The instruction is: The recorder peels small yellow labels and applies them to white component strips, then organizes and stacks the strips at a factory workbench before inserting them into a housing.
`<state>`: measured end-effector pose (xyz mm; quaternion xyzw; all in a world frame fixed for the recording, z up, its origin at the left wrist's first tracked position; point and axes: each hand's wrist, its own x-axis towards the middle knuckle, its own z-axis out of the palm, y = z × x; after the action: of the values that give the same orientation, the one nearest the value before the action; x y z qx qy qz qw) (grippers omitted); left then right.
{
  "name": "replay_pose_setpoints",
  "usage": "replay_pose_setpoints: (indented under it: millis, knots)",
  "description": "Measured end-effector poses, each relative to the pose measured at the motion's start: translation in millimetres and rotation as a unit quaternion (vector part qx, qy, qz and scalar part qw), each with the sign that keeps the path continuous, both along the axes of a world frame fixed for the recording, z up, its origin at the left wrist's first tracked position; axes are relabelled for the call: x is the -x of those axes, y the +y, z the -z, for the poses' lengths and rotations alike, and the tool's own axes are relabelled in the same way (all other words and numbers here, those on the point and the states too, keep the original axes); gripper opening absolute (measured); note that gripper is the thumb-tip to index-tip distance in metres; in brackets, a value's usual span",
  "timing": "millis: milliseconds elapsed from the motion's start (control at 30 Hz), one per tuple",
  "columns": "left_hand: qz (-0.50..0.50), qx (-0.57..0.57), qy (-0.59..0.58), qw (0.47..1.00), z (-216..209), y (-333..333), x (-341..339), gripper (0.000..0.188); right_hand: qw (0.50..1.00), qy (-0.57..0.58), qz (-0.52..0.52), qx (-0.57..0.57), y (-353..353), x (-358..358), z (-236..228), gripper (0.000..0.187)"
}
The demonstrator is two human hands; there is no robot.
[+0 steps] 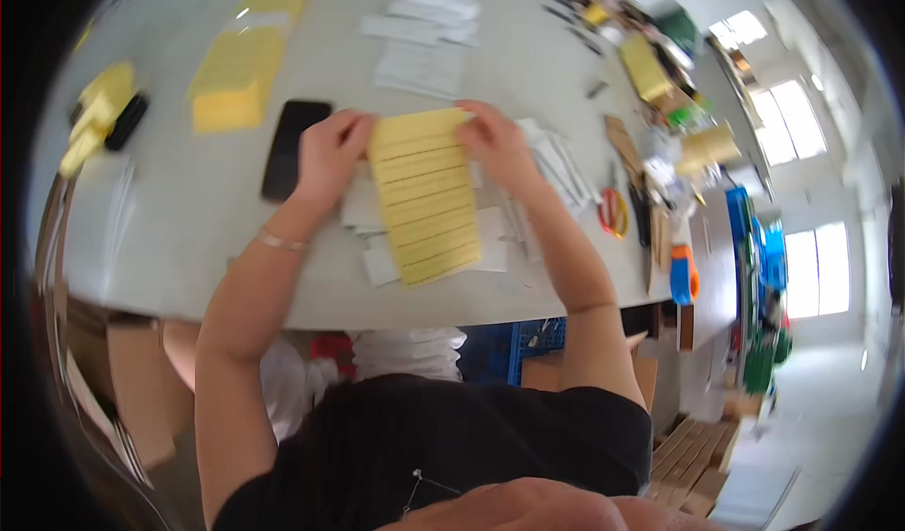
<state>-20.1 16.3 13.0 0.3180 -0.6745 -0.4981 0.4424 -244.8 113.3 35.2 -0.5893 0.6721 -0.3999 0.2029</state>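
Note:
A long yellow sheet (426, 201) with dark dashed lines across it spans the space between my hands. My left hand (328, 154) pinches its upper left corner, fingers closed. At the upper right corner, my right hand (497, 147) grips the same sheet between thumb and fingers. Several white paper slips (382, 263) lie on the table partly hidden beneath the yellow sheet. Just left of my left hand is a black phone (287, 159), lying flat. More white papers (558, 165) are spread beside my right forearm.
Yellow sheets (226, 69) form a strip at the upper left, with more yellow pieces (102, 107) near the left edge. White papers (419, 67) lie farther back. Scissors (613, 213), a blue-orange tape dispenser (684, 277) and clutter occupy the right side.

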Motion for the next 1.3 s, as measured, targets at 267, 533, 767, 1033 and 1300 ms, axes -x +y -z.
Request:
replay_pose_setpoints:
  millis: [267, 533, 767, 1033, 1300]
  knots:
    - [-0.025, -0.047, 0.058, 0.997, 29.6, -5.1, -8.5, 0.028, 0.966, -0.211, -0.039, 0.147, -7.8, -40.0, 11.2, 0.05]
    - [0.088, -0.025, 0.062, 0.994, 21.6, 8.3, 0.5, 0.04, 0.969, -0.173, 0.002, 0.175, -2.3, -39.1, 12.6, 0.015]
    - [0.095, -0.046, 0.038, 0.994, 20.2, -1.8, -2.9, 0.038, 0.975, -0.094, -0.061, 0.194, -4.5, -34.6, 6.9, 0.024]
    - [0.09, -0.038, 0.034, 0.995, 17.8, -2.8, -3.2, 0.037, 0.974, -0.169, -0.067, 0.135, 0.5, -31.8, -0.4, 0.026]
    - [0.083, -0.039, 0.013, 0.996, 16.2, -1.7, -3.3, 0.041, 0.982, -0.112, -0.061, 0.139, 3.1, -34.1, -6.4, 0.026]
